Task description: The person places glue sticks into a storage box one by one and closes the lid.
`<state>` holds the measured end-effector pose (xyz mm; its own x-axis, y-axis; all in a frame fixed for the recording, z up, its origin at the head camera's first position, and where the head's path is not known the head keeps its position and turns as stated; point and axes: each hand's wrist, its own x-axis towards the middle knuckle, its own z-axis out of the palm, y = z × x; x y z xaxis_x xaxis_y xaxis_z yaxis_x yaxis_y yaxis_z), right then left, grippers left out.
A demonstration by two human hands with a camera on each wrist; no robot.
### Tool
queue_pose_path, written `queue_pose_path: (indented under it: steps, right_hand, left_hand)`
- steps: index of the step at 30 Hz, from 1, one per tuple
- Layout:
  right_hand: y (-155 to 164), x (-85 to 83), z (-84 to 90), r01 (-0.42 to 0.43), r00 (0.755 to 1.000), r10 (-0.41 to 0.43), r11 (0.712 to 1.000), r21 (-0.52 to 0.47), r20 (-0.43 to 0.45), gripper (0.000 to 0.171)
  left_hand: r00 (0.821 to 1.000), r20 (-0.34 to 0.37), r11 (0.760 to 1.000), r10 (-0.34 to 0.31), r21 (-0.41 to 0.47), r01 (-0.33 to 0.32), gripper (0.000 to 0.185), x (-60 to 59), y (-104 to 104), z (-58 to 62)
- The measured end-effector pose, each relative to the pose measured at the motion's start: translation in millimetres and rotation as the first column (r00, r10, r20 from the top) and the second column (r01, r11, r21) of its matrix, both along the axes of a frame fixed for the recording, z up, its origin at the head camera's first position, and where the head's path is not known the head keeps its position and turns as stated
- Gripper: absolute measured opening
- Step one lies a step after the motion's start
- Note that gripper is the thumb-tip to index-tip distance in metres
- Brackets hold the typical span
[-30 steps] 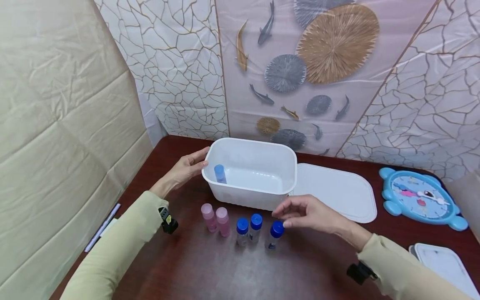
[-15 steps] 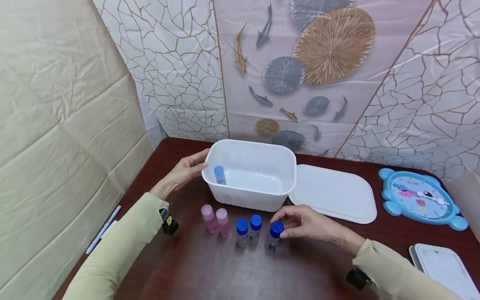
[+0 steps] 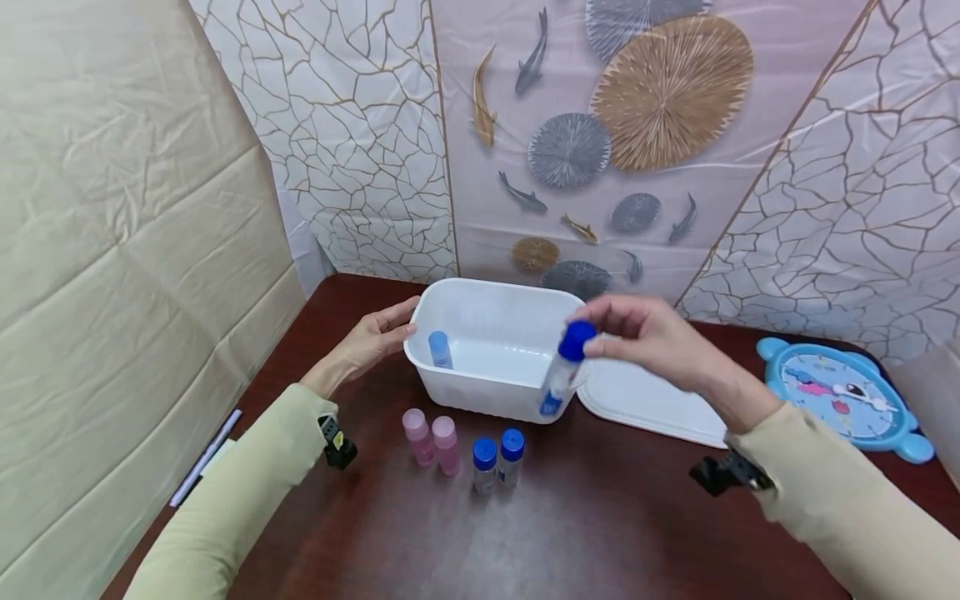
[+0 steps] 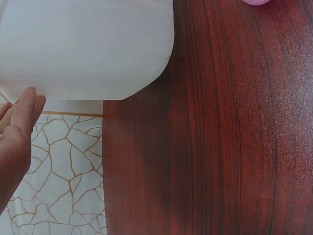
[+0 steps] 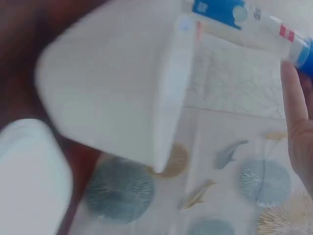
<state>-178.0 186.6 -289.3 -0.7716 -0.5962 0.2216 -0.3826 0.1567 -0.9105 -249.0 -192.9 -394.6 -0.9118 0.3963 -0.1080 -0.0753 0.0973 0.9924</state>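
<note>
My right hand (image 3: 651, 340) pinches a small clear bottle (image 3: 561, 377) by its blue cap. The bottle hangs tilted in front of the right end of a white plastic bin (image 3: 480, 390). In the right wrist view the bottle (image 5: 264, 27) shows a blue and red label. With fingers extended, my left hand (image 3: 372, 335) rests against the bin's left end; the left wrist view has its fingertips at the wall. Inside the bin, a blue-capped bottle (image 3: 439, 348) stands at the left. Two pink bottles (image 3: 446, 446) and two clear bottles with blue caps (image 3: 484, 464) stand before the bin.
A white lid (image 3: 652, 404) lies right of the bin, partly hidden by my right hand. Farther right is a blue animal-shaped clock (image 3: 836, 392). A pen (image 3: 206, 458) lies at the table's left edge. A patterned cloth (image 3: 570, 208) hangs behind the table (image 3: 390, 533).
My right hand has taken hold of the rightmost blue-capped bottle and lifted it off the table, up to the bin's right end. The left hand has stayed at the bin.
</note>
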Motion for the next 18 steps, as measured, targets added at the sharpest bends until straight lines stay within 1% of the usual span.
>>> queue_pose_path:
  steps: [3, 5, 7, 9, 12, 15, 18]
  right_hand:
    - [-14, -19.0, 10.5, 0.108, 0.991, -0.099, 0.989, -0.099, 0.088, 0.021]
    - [-27, -33.2, 9.5, 0.158, 0.981, -0.139, 0.976, -0.148, 0.135, 0.020]
    - [-43, -46.5, 4.0, 0.205, 0.970, -0.178, 0.965, -0.161, 0.168, 0.020]
    - [-58, -57.4, -3.6, 0.250, 0.958, -0.229, 0.961, -0.114, 0.175, 0.025]
    - [-79, -69.8, -17.2, 0.297, 0.940, -0.291, 0.955, -0.011, 0.176, 0.030]
    - [-97, -78.9, -30.1, 0.312, 0.932, -0.322, 0.946, 0.084, 0.166, 0.029]
    - [-112, -86.4, -41.3, 0.315, 0.926, -0.337, 0.938, 0.147, 0.167, 0.028]
  left_hand:
    - [1.000, 0.002, 1.000, 0.002, 0.001, -0.002, 0.062, 0.5, 0, 0.4]
    - [1.000, 0.005, 1.000, 0.003, 0.011, -0.003, 0.062, 0.7, 0, -0.2]
    - [1.000, 0.005, 1.000, 0.002, 0.018, -0.002, 0.061, 0.8, -1, -0.8]
    - [1.000, 0.002, 1.000, -0.001, 0.020, 0.001, 0.060, 0.6, -1, -1.3]
    - [1.000, -0.002, 1.000, -0.005, 0.022, 0.005, 0.059, 0.4, -1, -1.2]
    - [1.000, 0.000, 1.000, 0.003, 0.020, -0.003, 0.059, 0.5, 0, -0.5]
    - [1.000, 0.002, 1.000, 0.015, 0.017, -0.015, 0.058, 0.3, 1, -0.2]
